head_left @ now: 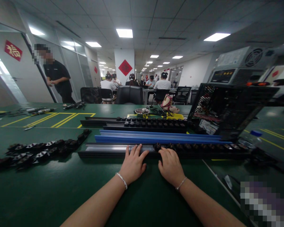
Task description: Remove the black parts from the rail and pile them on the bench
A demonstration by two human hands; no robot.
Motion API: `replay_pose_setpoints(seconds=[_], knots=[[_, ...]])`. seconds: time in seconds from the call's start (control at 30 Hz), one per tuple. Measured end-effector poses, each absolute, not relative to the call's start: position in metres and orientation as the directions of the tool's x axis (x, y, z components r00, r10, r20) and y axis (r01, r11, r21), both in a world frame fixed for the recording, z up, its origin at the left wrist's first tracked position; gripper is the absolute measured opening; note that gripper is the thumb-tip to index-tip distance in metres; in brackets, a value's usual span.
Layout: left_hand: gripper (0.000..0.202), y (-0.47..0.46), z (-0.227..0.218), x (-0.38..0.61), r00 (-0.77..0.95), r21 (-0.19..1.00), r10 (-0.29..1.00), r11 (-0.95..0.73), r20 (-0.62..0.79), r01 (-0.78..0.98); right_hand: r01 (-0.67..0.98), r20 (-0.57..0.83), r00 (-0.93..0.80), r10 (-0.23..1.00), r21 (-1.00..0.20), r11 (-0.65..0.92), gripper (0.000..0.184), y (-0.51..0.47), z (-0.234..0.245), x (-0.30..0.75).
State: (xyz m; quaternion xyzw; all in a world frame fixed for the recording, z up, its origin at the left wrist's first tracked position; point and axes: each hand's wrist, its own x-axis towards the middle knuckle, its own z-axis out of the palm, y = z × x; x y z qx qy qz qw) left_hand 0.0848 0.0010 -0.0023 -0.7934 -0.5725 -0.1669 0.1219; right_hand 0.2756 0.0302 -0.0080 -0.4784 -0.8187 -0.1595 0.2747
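A long black channel rail (113, 154) with a shiny metal inside lies crosswise in front of me. Small black modules (186, 147), probably sockets, fill its right part in a row. My left hand (132, 165) rests over the bare metal stretch, fingers spread across the rail. At the left end of the modules is my right hand (170, 164), its fingers bent over the rail's near edge and fingertips by the first module. I see nothing held between its thumb and fingers; the undersides of both hands are hidden.
Behind the rail lie blue channel strips (156, 137) and more black rails (144, 124). Loose black modules (42, 151) lie left. A metal bowl (142, 111) stands farther back. An open computer case (227, 107) and a blue-capped bottle (253, 138) stand right. A person (58, 75) stands far left.
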Motion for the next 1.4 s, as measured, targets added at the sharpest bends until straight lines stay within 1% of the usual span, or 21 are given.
replay_pose_setpoints(seconds=[0.23, 0.47, 0.77, 1.13, 1.4], knots=[[0.058, 0.0023, -0.004, 0.0854, 0.294, -0.015, 0.86, -0.317, 0.416, 0.948, 0.867, 0.59, -0.4, 0.702, -0.005, 0.498, 0.037, 0.0296, -0.0066, 0.2749], [0.062, 0.0015, -0.0028, 0.086, 0.3, -0.045, 0.868, -0.308, 0.396, 0.95, 0.843, 0.554, -0.437, 0.708, -0.022, 0.538, 0.042, 0.0275, -0.0059, 0.2718], [0.071, 0.0001, -0.001, 0.0873, 0.297, -0.025, 0.88, -0.31, 0.37, 0.95, 0.819, 0.523, -0.478, 0.706, -0.025, 0.573, 0.045, 0.0279, -0.005, 0.2733], [0.072, 0.0014, -0.0033, 0.0867, 0.301, -0.026, 0.876, -0.315, 0.378, 0.949, 0.813, 0.517, -0.46, 0.722, -0.082, 0.577, 0.044, 0.0272, -0.0039, 0.2728], [0.072, 0.0012, -0.0031, 0.087, 0.301, -0.032, 0.879, -0.311, 0.371, 0.95, 0.779, 0.514, -0.508, 0.691, -0.068, 0.624, 0.047, 0.0293, -0.0062, 0.2752]])
